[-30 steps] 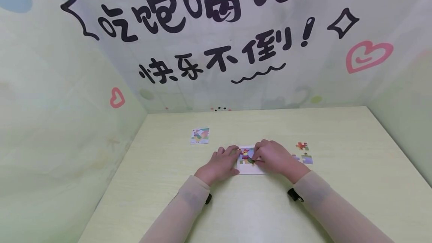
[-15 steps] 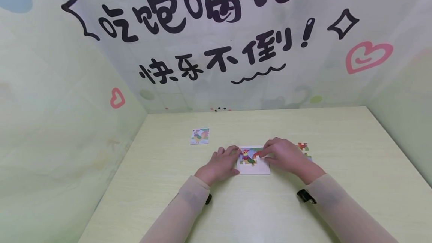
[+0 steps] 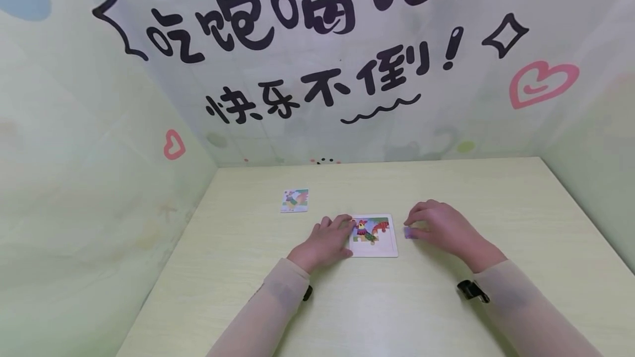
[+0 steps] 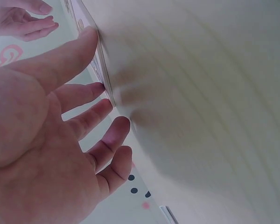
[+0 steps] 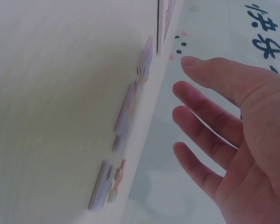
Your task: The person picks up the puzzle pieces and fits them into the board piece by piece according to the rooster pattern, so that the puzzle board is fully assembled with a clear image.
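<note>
A white-bordered jigsaw board (image 3: 395,244) lies mid-table, with a partly assembled rooster picture along its upper part. My left hand (image 3: 322,241) rests at its left side, thumb and fingers spread and touching the edge of the board (image 4: 104,70) in the left wrist view. My right hand (image 3: 444,227) hovers right of the board, over a purple puzzle piece (image 3: 409,233). In the right wrist view, its thumb and fingers are apart with nothing between them, and several loose puzzle pieces (image 5: 124,112) lie beside them. The hand hides most of these in the head view.
A small rooster picture card (image 3: 295,201) lies farther back on the left of the pale wooden table (image 3: 238,247). Printed fabric walls (image 3: 327,142) enclose the table at the back and both sides.
My right hand has moved rightward from the board to the loose pieces, its fingers now spread. A red tail piece shows uncovered at the board's upper right. My left hand stays put.
</note>
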### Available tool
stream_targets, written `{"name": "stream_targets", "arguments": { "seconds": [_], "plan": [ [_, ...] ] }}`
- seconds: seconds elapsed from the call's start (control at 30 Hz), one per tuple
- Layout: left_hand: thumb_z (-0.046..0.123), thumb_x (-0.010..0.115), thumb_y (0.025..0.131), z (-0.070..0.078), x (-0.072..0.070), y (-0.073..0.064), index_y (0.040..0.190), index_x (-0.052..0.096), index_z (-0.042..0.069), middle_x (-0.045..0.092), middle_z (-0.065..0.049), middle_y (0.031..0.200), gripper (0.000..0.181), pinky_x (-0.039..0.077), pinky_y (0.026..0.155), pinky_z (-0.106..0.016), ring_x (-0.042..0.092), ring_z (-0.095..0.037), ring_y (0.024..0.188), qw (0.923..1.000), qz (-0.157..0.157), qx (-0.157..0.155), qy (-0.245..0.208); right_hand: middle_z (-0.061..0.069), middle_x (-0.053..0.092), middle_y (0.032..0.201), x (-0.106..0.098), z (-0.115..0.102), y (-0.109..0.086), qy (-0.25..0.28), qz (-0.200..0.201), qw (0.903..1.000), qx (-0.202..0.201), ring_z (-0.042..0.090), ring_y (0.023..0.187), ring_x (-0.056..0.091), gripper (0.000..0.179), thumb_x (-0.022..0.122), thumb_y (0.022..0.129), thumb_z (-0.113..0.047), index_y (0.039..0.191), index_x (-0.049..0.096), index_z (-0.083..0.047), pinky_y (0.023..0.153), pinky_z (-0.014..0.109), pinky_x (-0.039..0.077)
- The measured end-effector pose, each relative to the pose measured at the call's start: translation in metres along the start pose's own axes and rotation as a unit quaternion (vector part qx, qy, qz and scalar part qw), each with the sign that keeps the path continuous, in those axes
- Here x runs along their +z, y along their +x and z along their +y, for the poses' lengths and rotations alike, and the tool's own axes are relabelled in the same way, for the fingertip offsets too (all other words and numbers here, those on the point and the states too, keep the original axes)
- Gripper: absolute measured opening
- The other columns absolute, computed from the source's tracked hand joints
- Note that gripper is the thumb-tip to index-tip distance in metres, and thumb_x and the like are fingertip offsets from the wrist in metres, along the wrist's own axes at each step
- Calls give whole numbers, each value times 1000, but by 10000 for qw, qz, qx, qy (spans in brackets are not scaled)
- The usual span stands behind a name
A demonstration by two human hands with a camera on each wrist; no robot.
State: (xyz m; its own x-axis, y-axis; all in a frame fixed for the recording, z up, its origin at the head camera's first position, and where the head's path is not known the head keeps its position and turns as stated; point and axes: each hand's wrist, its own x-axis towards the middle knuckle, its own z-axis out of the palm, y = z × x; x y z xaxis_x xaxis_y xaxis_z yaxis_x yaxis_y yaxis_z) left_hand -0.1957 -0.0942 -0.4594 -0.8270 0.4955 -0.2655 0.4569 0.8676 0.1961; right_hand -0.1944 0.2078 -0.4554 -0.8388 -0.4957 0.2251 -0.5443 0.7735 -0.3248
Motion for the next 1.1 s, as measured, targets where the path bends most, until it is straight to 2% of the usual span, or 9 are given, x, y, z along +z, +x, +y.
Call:
{"name": "stream_targets", "arguments": {
  "seconds": [0.27,0.67,0.87,1.1],
  "plan": [
    [40,69,98,0,-1,0,163,34,19,27,4,169,77,38,108,-40,37,-25,137,10000,5,6,-29,5,74,108,-13,18,-13,-32,-37,9991,427,34,105,68,16,84,84,-11,100,82,-13,91,55,55],
    [41,69,98,2,-1,0,162,35,19,28,3,169,76,38,107,-40,37,-26,138,10000,-13,-58,25,9,74,110,-22,39,-25,-64,-164,9964,824,36,104,67,17,81,86,-12,103,82,-11,90,56,54],
    [41,69,97,3,-1,-1,162,35,21,28,7,169,76,38,104,-37,37,-22,135,9998,-37,-158,66,10,75,109,-21,51,-28,-70,-180,9963,838,37,105,68,21,81,87,-10,107,82,-10,91,57,54],
    [41,69,98,4,-1,-1,162,35,20,28,6,169,76,38,106,-38,37,-23,135,9998,-36,-137,107,9,76,107,-21,62,-31,-48,-116,9960,883,37,103,69,23,82,84,-7,106,82,-12,91,57,54]
  ]
}}
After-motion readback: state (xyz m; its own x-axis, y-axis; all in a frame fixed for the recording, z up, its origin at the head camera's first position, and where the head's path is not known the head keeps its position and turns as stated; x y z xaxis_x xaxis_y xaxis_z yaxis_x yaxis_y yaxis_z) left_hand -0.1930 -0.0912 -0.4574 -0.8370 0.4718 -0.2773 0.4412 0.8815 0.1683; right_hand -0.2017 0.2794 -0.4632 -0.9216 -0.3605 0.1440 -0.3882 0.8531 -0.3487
